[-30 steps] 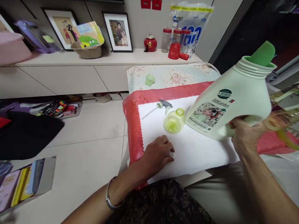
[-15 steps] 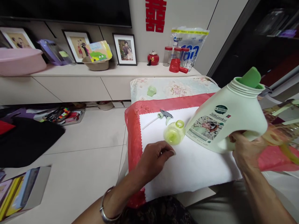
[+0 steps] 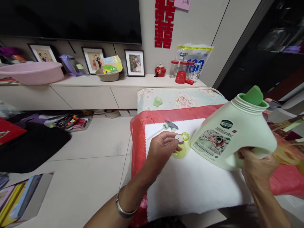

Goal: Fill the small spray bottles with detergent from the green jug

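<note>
Between the thumb and fingers of my left hand (image 3: 163,145) is a small white ring-shaped washer (image 3: 179,138). It is held up in front of a round yellow-green spray bottle (image 3: 184,152), whose neck is uncapped. My right hand (image 3: 257,164) grips the handle of a large pale green detergent jug (image 3: 228,133), which leans to the right with its mouth uncapped and a green spout showing inside. Behind my left hand, a grey and green spray nozzle (image 3: 171,125) with a white tube lies on the white cloth (image 3: 190,186).
A light green cap (image 3: 157,101) lies on the floral tablecloth (image 3: 171,100) at the back. Red plastic sheeting (image 3: 137,136) edges the white cloth. Beyond stands a cabinet (image 3: 90,96) with picture frames, a pink basin (image 3: 33,74) and lidded jars (image 3: 174,68).
My left hand has risen and turned so the white washer shows in its fingers, now partly covering the round bottle. The jug stays in my right hand. The view has tilted upward slightly.
</note>
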`<state>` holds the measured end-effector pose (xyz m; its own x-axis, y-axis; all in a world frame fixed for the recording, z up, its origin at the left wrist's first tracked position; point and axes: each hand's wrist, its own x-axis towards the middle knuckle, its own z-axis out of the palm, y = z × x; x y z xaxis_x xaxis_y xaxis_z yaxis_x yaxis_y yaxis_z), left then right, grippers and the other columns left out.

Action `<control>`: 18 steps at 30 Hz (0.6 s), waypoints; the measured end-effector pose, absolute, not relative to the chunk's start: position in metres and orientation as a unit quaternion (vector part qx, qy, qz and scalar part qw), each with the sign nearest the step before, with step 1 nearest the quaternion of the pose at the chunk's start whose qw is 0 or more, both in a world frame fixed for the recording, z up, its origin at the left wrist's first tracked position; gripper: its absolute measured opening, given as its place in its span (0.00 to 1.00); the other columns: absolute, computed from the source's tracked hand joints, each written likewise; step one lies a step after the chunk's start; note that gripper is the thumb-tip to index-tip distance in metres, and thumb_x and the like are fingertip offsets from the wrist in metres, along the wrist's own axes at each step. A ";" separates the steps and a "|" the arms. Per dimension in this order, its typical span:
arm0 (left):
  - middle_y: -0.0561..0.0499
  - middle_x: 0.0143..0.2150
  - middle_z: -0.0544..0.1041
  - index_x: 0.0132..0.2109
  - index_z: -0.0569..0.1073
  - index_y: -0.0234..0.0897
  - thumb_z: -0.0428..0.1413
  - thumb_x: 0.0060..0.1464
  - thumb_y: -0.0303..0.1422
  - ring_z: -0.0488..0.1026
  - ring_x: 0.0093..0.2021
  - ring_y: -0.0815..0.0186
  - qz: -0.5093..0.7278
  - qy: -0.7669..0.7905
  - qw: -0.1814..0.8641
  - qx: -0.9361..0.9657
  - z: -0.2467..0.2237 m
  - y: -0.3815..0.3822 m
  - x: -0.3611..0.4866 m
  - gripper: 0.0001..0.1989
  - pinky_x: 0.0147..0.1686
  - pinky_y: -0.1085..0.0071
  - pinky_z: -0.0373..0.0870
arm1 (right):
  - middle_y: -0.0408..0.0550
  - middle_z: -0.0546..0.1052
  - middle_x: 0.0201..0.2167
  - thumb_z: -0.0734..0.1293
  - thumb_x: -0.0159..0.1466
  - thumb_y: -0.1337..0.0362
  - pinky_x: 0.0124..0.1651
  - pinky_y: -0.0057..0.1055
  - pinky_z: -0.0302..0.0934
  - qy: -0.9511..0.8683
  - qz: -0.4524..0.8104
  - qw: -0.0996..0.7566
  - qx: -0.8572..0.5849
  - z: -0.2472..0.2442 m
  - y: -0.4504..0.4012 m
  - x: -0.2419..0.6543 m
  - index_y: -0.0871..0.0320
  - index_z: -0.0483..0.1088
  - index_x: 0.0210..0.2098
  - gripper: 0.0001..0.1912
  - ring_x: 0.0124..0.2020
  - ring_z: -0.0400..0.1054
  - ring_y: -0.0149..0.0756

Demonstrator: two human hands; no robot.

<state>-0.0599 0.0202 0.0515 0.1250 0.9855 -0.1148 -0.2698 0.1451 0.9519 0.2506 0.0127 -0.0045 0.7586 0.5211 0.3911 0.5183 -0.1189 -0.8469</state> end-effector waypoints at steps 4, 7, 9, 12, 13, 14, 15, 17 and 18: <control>0.49 0.32 0.83 0.36 0.73 0.36 0.61 0.51 0.31 0.76 0.26 0.71 0.516 0.433 0.620 0.403 0.056 0.024 -0.057 0.05 0.30 0.75 0.67 | 0.44 0.69 0.22 0.70 0.40 0.52 0.22 0.19 0.53 -0.319 0.010 0.573 -0.755 -0.001 0.012 0.248 0.65 0.71 0.25 0.21 0.22 0.61 0.28; 0.50 0.30 0.82 0.36 0.73 0.36 0.61 0.52 0.32 0.75 0.27 0.71 0.528 0.427 0.612 0.405 0.056 0.025 -0.056 0.06 0.30 0.75 0.66 | 0.45 0.68 0.21 0.69 0.38 0.52 0.21 0.20 0.53 -0.308 0.016 0.577 -0.757 0.003 0.012 0.244 0.64 0.71 0.24 0.21 0.22 0.60 0.28; 0.51 0.30 0.81 0.36 0.73 0.36 0.61 0.52 0.34 0.75 0.27 0.71 0.534 0.424 0.607 0.408 0.054 0.025 -0.056 0.07 0.29 0.75 0.66 | 0.44 0.67 0.21 0.69 0.38 0.51 0.21 0.20 0.52 -0.303 0.021 0.579 -0.757 0.005 0.012 0.241 0.64 0.70 0.24 0.22 0.22 0.59 0.28; 0.53 0.30 0.79 0.35 0.74 0.36 0.63 0.52 0.36 0.73 0.28 0.71 0.541 0.424 0.598 0.412 0.048 0.024 -0.059 0.08 0.29 0.75 0.66 | 0.44 0.67 0.21 0.70 0.39 0.51 0.21 0.20 0.52 -0.302 0.028 0.573 -0.761 0.008 0.011 0.239 0.63 0.70 0.24 0.21 0.23 0.60 0.29; 0.53 0.29 0.78 0.35 0.75 0.36 0.63 0.52 0.37 0.73 0.28 0.71 0.543 0.425 0.595 0.412 0.046 0.024 -0.060 0.09 0.29 0.75 0.66 | 0.44 0.67 0.21 0.70 0.39 0.50 0.21 0.20 0.52 -0.302 0.030 0.571 -0.763 0.009 0.010 0.238 0.63 0.70 0.24 0.21 0.23 0.60 0.30; 0.54 0.28 0.77 0.34 0.74 0.36 0.63 0.51 0.37 0.73 0.28 0.71 0.545 0.429 0.592 0.411 0.043 0.023 -0.061 0.09 0.29 0.75 0.66 | 0.44 0.67 0.21 0.69 0.39 0.50 0.21 0.21 0.51 -0.303 0.032 0.569 -0.764 0.010 0.010 0.238 0.62 0.70 0.24 0.21 0.23 0.60 0.30; 0.55 0.26 0.76 0.34 0.74 0.36 0.64 0.51 0.37 0.73 0.28 0.71 0.545 0.435 0.590 0.408 0.042 0.023 -0.062 0.10 0.29 0.76 0.66 | 0.44 0.67 0.20 0.69 0.39 0.51 0.21 0.21 0.52 -0.303 0.033 0.567 -0.765 0.010 0.009 0.239 0.62 0.70 0.23 0.21 0.23 0.60 0.30; 0.56 0.24 0.74 0.34 0.73 0.36 0.64 0.50 0.37 0.72 0.27 0.71 0.546 0.450 0.587 0.394 0.039 0.022 -0.064 0.11 0.28 0.76 0.66 | 0.44 0.67 0.21 0.69 0.39 0.51 0.22 0.21 0.52 -0.304 0.037 0.565 -0.767 0.010 0.008 0.240 0.62 0.70 0.24 0.21 0.24 0.60 0.31; 0.56 0.23 0.74 0.33 0.72 0.36 0.64 0.49 0.37 0.72 0.26 0.71 0.547 0.457 0.585 0.387 0.038 0.022 -0.065 0.11 0.28 0.76 0.66 | 0.44 0.67 0.21 0.69 0.39 0.50 0.22 0.21 0.53 -0.303 0.039 0.564 -0.767 0.009 0.007 0.240 0.62 0.70 0.24 0.21 0.24 0.60 0.31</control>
